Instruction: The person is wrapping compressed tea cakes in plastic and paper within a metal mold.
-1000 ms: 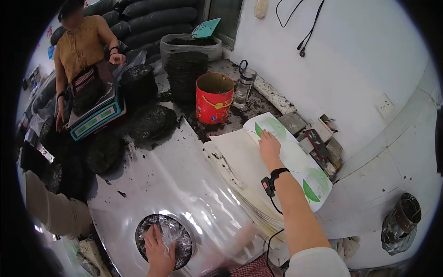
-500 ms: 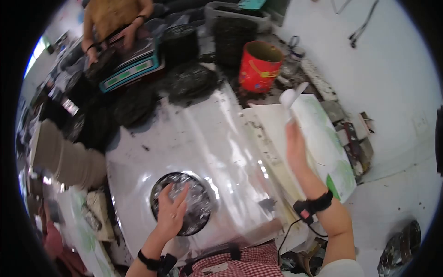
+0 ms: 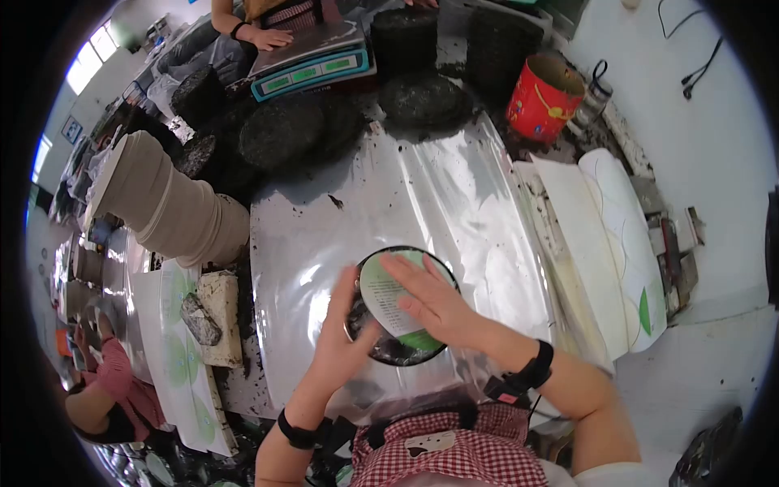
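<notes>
A round black package (image 3: 395,352) wrapped in clear film lies on the plastic-covered table (image 3: 308,243) in front of me. On top of it is an oval green and white paper label (image 3: 380,296) with small print. My right hand (image 3: 428,302) lies on the label's upper right part, fingers stretched out. At the package's left side is my left hand (image 3: 342,329), thumb and fingers apart, somewhat blurred.
Dark round stacks (image 3: 280,134) line the far side, near a scale (image 3: 312,69) and a co-worker's hand (image 3: 272,39). A red bucket (image 3: 545,101) and paper sheets (image 3: 588,260) are at right. Left are a beige stack (image 3: 174,203), a foam block (image 3: 219,316) and another person's sleeve (image 3: 122,373).
My right hand has come from the sheets at right onto the package, where a label now lies. My left hand has shifted to its side. The view has turned, and the co-worker's hands have moved.
</notes>
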Motion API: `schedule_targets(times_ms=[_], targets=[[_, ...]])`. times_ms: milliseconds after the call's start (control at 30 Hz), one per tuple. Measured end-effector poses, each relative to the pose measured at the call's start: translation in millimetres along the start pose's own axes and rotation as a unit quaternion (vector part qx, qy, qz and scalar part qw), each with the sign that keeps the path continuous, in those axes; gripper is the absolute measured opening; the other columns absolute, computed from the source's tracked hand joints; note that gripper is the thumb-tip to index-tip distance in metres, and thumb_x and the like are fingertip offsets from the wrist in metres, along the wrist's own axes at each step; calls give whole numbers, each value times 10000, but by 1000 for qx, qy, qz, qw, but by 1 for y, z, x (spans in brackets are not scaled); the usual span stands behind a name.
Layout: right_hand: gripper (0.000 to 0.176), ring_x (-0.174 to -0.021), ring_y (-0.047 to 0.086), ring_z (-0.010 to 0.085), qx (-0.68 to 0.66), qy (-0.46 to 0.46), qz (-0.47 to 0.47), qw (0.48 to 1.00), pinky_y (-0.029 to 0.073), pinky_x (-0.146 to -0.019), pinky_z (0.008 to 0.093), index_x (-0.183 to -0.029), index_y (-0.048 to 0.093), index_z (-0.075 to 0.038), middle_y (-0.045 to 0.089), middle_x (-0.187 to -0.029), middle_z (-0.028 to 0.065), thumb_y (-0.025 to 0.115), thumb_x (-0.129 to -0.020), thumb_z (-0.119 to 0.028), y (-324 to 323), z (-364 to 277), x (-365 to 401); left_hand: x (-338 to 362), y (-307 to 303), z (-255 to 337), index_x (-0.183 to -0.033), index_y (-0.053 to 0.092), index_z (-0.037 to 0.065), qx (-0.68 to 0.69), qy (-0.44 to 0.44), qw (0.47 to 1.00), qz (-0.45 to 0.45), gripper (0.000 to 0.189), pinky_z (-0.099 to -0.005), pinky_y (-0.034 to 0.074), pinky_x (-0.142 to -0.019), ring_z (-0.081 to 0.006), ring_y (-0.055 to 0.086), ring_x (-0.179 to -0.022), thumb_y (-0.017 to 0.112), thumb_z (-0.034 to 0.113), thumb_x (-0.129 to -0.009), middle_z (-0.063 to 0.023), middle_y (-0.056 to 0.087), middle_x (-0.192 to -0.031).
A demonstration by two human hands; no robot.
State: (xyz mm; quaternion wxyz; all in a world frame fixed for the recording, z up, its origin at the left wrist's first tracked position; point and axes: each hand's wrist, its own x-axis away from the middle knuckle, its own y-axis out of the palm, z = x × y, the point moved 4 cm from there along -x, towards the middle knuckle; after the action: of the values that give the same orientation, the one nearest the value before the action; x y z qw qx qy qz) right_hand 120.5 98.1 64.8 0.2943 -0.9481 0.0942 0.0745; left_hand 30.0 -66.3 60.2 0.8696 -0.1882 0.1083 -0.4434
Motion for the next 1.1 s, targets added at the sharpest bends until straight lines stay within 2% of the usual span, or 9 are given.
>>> schedule_targets(times_ms=[100, 167, 367, 500, 600, 700, 767, 967, 1100], targets=[[619, -1488, 210, 349, 203, -62, -52, 976, 98, -1195, 583, -1526, 357, -182, 259, -1610, 112, 430, -994, -490, 26, -10, 9, 3, 16, -36, -1512, 314, 28, 377, -155, 910, 74, 630, -379, 307, -1156, -252, 352, -1420, 268, 475, -1071, -137, 345, -1557], [592, -1502, 164, 347, 279, -125, -107, 946, 66, -1172, 647, -1516, 379, -274, 241, -1624, 56, 426, -982, -523, 41, -16, 10, -6, 19, -44, -1480, 382, 14, 400, -176, 889, 139, 491, -353, 362, -1104, -218, 446, -1343, 430, 250, -1052, -132, 466, -1469], [596, -1503, 146, 359, 314, -90, -98, 940, 26, -1153, 693, -1487, 423, -262, 273, -1610, 59, 456, -956, -529, 51, -17, 22, 5, 17, -4, -1256, 637, 5, 116, -24, 959, 259, 296, -315, 448, -1002, -194, 611, -1133, 501, 38, -996, -96, 672, -1227], [342, -1145, 594, 300, 229, -56, -9, 972, 413, -1055, 469, -1184, 641, -36, 639, -1203, 164, 566, -918, -238, 32, -11, 17, 25, 28, 76, -1177, 693, 23, -48, 187, 970, 150, 329, -334, 468, -1004, -252, 621, -1192, 523, -98, -922, -126, 689, -1209], [380, -1188, 596, 311, 140, -230, 42, 962, 455, -1051, 426, -1116, 653, -31, 640, -1228, 152, 765, -790, -191, -13, -117, 56, 35, -16, 39, -1163, 701, 21, 73, 18, 982, 175, 322, -317, 482, -988, -210, 644, -1139, 545, -98, -908, -101, 699, -1191], [920, -1340, 462, 304, 110, 7, 263, 959, 349, -1124, 407, -1457, 392, -10, 487, -1429, 176, 859, -729, -323, -64, -34, 72, 49, -42, -5, -1200, 675, -2, 202, -71, 964, 159, 303, -287, 493, -958, -139, 639, -1079, 551, -55, -929, -71, 698, -1179], [979, -1353, 427, 286, -237, 371, 145, 886, 338, -1124, 396, -1497, 303, 3, 435, -1455, 200, 851, -753, -320, -33, 44, 76, 57, -34, -14, -1199, 673, -13, 196, -90, 973, 75, 292, -286, 488, -964, -152, 644, -1069, 556, -46, -934, -87, 703, -1166], [713, -1099, 626, 271, -293, 188, 370, 861, 534, -949, 394, -1356, 347, 25, 555, -1249, 213, 767, -858, -266, -87, 40, 44, 106, -39, -37, -1450, 400, 50, 96, 15, 985, 139, 478, -330, 429, -1044, -204, 531, -1249, 507, 35, -983, -122, 584, -1296], [730, -1225, 557, 236, -518, 60, -82, 849, 472, -1010, 394, -1455, 387, -21, 603, -1282, 135, 661, -932, -450, -16, -107, 23, 153, -69, -86, -1170, 628, 53, -18, -131, 991, 31, 242, -369, 475, -964, -261, 587, -1108, 585, 45, -932, -102, 608, -1196]])
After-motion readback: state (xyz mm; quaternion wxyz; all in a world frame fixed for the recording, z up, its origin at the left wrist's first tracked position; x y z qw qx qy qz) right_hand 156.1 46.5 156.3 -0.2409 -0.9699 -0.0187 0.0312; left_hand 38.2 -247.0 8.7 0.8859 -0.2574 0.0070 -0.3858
